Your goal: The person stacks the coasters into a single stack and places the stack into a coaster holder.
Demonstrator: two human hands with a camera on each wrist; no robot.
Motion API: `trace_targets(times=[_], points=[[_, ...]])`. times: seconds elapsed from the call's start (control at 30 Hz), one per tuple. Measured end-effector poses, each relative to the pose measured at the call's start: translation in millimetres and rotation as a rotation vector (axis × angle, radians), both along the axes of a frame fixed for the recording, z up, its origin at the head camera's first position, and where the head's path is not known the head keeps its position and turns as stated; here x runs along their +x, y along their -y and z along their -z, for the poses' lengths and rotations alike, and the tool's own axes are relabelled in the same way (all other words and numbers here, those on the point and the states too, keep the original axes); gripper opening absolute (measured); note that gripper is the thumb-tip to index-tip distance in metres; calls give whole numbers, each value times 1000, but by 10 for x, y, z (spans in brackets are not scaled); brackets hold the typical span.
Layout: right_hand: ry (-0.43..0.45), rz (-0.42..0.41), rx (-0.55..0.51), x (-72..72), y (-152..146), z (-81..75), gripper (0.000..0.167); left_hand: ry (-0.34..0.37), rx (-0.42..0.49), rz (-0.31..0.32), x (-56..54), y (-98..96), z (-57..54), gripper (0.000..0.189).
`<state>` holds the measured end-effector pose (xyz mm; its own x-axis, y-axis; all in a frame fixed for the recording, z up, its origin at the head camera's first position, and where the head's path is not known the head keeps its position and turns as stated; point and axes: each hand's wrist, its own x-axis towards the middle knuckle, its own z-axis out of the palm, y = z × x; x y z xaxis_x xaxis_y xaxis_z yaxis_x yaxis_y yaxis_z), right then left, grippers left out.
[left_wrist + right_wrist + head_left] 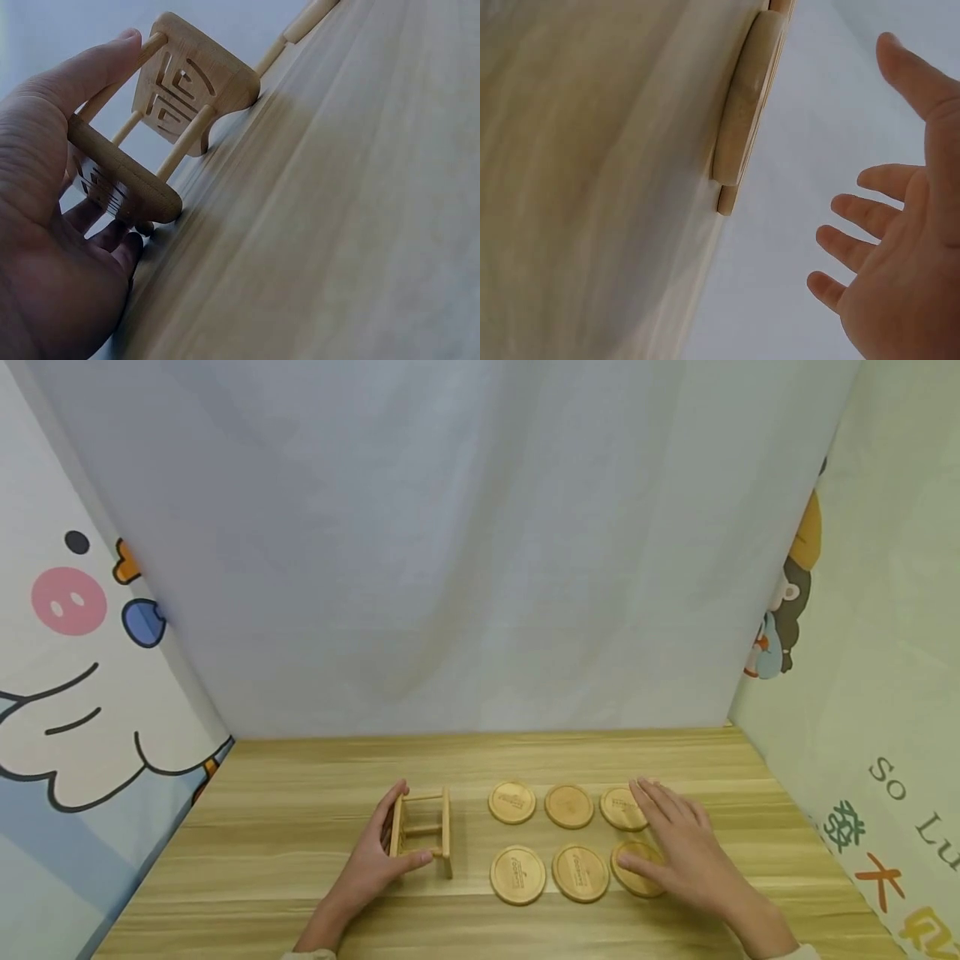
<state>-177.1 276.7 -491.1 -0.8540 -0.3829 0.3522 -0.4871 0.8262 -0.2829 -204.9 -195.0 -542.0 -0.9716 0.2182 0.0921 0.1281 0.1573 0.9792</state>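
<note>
My left hand (366,867) holds a small wooden coaster rack (447,827) on the left of the table. In the left wrist view, the thumb lies along a top rod of the rack (196,75), while the fingers reach behind the near cut-out end panel. Round wooden coasters with raised rims lie flat in two rows of three right of the rack. Over the right-hand pair, the back coaster (619,810) and front coaster (633,875), hovers my right hand (690,858), partly covering both. Its fingers are spread and hold nothing in the right wrist view, beside a coaster's edge (746,112).
The other coasters, including a back-left one (512,802) and a front-middle one (581,872), sit between the hands. A pale curtain (480,568) hangs behind the wood-grain table (315,768). Printed cloths border the left and right sides.
</note>
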Motion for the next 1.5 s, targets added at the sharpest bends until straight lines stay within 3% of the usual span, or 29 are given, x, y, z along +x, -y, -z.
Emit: trace_targets(times=[0.57,1.03,1.5], points=[[128,-35,-75,-4,-37,-18,89,6,-18,13,9,12,-17,113],[164,-74,-107,-21,-102,35,78,7,-22,13,-2,15,-7,111],[214,-129,-83,-38,-152,48,87,9,-29,14,4,24,-13,110]])
